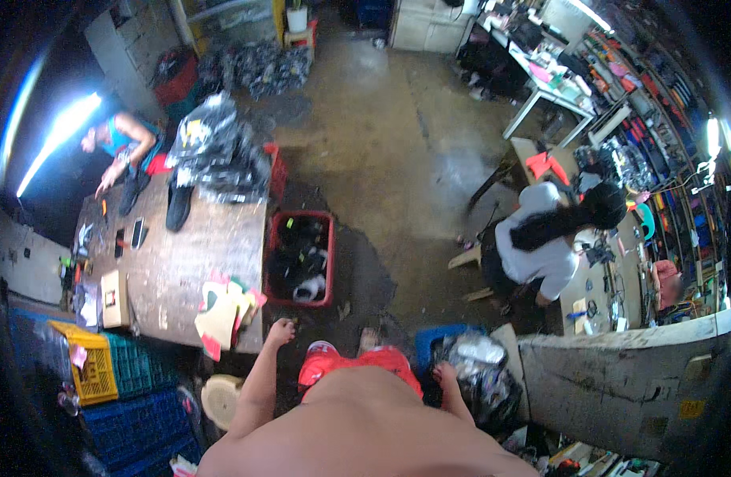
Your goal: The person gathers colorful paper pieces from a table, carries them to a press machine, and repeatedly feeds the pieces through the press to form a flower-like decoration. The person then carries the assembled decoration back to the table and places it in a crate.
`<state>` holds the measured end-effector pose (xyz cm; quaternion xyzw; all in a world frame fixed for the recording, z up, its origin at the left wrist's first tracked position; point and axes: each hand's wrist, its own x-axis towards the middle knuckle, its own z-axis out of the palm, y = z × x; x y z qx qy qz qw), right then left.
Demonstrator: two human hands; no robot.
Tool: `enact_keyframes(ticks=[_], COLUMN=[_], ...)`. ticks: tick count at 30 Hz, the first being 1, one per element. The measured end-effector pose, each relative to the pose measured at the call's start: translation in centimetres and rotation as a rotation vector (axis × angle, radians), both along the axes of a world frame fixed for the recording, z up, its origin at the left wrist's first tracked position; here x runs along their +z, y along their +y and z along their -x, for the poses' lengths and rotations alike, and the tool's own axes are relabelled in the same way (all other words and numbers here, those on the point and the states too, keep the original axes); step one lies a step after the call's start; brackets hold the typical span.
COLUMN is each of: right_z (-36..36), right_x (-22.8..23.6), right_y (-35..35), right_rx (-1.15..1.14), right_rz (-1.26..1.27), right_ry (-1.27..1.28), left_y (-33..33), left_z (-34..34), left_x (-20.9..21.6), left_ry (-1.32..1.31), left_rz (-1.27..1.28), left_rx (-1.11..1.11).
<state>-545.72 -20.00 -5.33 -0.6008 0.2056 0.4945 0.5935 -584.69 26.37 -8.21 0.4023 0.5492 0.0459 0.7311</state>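
Note:
My left hand (282, 331) hangs beside the near right corner of a wooden table (167, 262), its fingers curled in, with nothing visible in them. A pile of cut paper or foam pieces (222, 310) lies on that corner, close to the hand. My right hand (443, 374) is down at the edge of a blue bin (431, 343), next to clear and dark plastic bags (481, 374). Its fingers are too small and blurred to tell whether they grip anything. Ahead of my left hand stands a red crate (331, 262) holding dark items and a white one.
A person in a teal top (135, 143) works at the table's far left, near black shoes (178, 208) and bagged goods (222, 155). Another person in white (524, 238) sits at a bench on the right. Stacked crates (135, 429) and a round stool (221, 400) stand near left.

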Motion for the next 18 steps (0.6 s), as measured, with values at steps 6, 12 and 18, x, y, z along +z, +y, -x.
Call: enact_keyframes(ticks=[6,12,18], right_z=[-6.8,-6.9,-11.1], right_x=[0.8,-4.6,-8.1], right_y=[3.2,8.3,18.7], right_rx=[-0.243,-0.187,-0.019], right_rz=[0.299,0.042,0.194], right_ry=[-0.187,-0.145,-0.064], left_y=[8.3,17.0,22.8], left_z=[-19.2,-21.3,-19.8], left_x=[5.4,-1.1,-6.5], left_ry=[-0.128,0.080,0.170], left_rz=[-0.384,-0.240,-0.162], left_rx=[-0.392,-0.678,-0.892])
